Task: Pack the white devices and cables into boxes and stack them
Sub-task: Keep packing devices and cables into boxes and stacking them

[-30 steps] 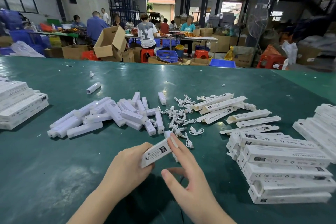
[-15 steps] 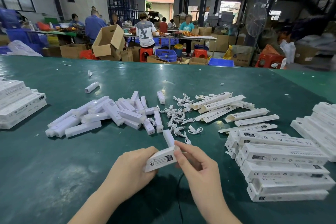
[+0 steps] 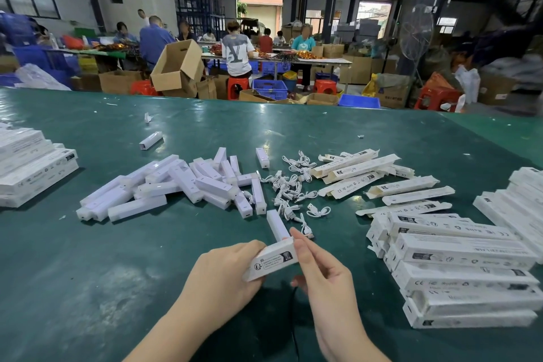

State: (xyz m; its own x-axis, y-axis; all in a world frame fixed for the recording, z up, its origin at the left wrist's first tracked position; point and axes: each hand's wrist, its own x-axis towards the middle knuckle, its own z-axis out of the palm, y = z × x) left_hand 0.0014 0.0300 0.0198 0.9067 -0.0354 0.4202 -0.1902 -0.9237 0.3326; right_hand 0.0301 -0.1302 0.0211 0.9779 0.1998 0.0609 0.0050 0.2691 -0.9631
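Since half a second ago, both hands have drawn a little nearer the body with the box, and the right fingertips have shifted up onto its far end.

At far left, a stack of packed boxes (image 3: 35, 167) lies on the green table (image 3: 88, 273). Next along, a loose heap of white devices (image 3: 164, 188) spreads across the table's middle, with one separate device (image 3: 150, 140) lying apart behind it. Just in front of the heap's right edge lies a single white device (image 3: 277, 225), its near end right behind the held box.

The left hand (image 3: 219, 279) curls its fingers round the near end of the box (image 3: 271, 262), thumb over the top, gripping it firmly. The box is tilted, its far end raised and pointing right, held just above the table. The right hand (image 3: 323, 276) pinches that far end, forefinger laid on the upper corner and thumb below; whether the end flap is closed I cannot tell.

Beyond the hands, a tangle of white cables (image 3: 293, 185) sits between the devices and a scatter of open-ended empty boxes (image 3: 379, 176). Further right, more packed boxes (image 3: 458, 267) lie piled in rows, and another pile (image 3: 523, 200) reaches the frame's right edge.
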